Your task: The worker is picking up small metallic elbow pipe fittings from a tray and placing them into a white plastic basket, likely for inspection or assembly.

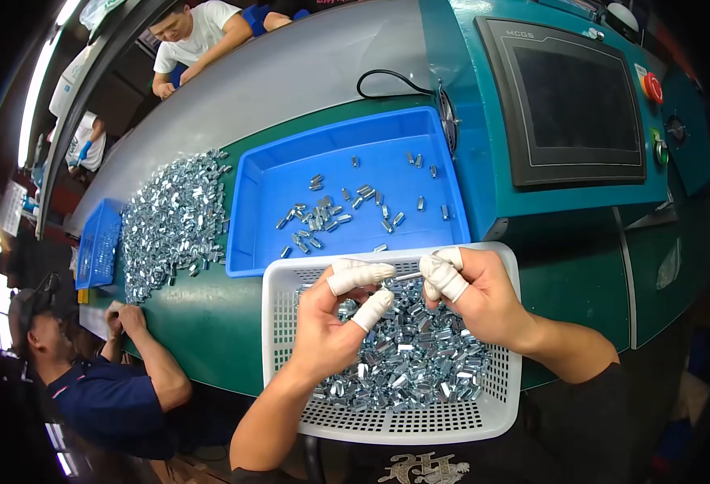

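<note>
My left hand (326,319) pinches something small and metallic between thumb and forefinger, mostly hidden by the fingertips; it resembles the loose hex metal pieces below. My right hand (484,298) closes its fingers on a thin metal rod (408,277), whose tip points left to the left fingertips. Whether rod and piece touch, I cannot tell. White finger cots cover several fingertips on both hands. Beneath both hands lies a heap of shiny hex metal pieces (419,355) in a white perforated basket (391,436).
Beyond the basket is a blue tray (250,194) with scattered hex pieces. Left of it lie a large pile of pieces (173,222) and a small blue basket (89,250). A teal machine with a screen (576,97) stands far right. Co-workers sit left (101,403) and far left (197,32).
</note>
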